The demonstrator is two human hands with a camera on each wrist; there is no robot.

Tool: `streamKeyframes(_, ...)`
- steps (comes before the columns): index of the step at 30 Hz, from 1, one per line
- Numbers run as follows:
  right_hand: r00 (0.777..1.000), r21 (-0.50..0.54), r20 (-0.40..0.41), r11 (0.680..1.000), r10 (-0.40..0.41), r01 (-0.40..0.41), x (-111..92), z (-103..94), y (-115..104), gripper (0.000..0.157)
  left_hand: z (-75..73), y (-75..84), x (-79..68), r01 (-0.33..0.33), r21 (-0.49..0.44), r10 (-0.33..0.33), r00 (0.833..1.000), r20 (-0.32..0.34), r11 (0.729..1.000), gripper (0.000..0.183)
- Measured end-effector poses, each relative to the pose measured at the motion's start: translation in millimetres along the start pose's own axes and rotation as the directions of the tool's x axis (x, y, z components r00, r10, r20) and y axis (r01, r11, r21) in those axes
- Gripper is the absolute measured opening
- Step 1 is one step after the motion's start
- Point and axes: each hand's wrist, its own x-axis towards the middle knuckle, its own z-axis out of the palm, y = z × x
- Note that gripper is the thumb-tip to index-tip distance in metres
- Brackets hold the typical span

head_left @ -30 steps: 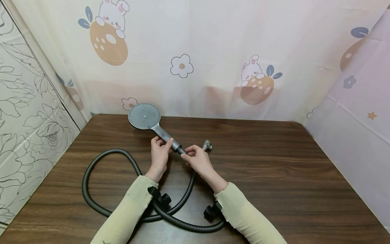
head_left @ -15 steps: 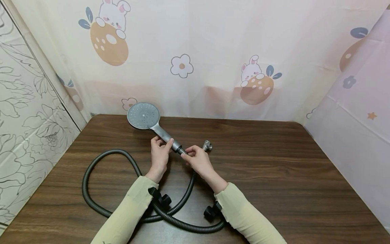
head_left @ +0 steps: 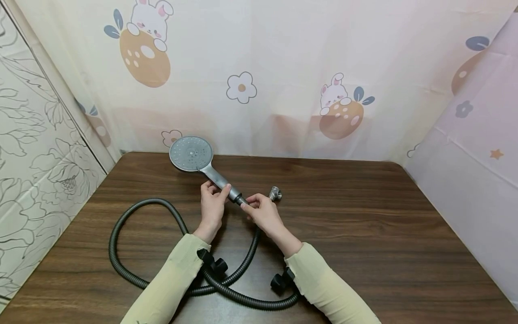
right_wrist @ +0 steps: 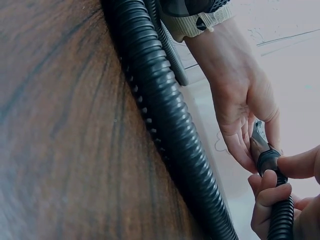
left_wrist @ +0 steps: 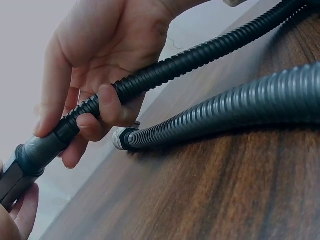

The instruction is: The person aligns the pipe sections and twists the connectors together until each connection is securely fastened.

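A grey hand shower head [head_left: 191, 154] points up and to the left, its round nozzle plate facing up. My left hand [head_left: 212, 209] grips its handle [head_left: 218, 179] between thumb and fingers. At the handle's lower end, my right hand [head_left: 265, 213] pinches the end of a dark ribbed shower hose [left_wrist: 185, 62]. In the left wrist view, the right thumb or forefinger presses on the smooth grey collar [left_wrist: 42, 150] where hose and handle meet, while other fingers curl under the ribs. In the right wrist view, hose and handle lie in line, end to end.
The hose lies in a wide loop [head_left: 114, 243] on the wooden table [head_left: 364, 234], crossing itself near the forearms. Its other end, a silvery metal fitting [head_left: 275, 193], lies just beyond the right hand. Patterned curtains [head_left: 283, 54] stand behind the table and along both sides.
The shower head's nozzle plate sits very slightly higher than a second ago. Both hands keep their hold in the same places, and the hose on the table has not moved.
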Motion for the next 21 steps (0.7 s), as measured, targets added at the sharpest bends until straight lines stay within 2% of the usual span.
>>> streamKeyframes(21,0.999,-0.015,0.033,1.0,0.003,-0.003,1.1,1.9,1.0,0.025,-1.0,-1.5,0.1,-0.017,0.016,0.017,1.0,-0.003,1.0,0.051)
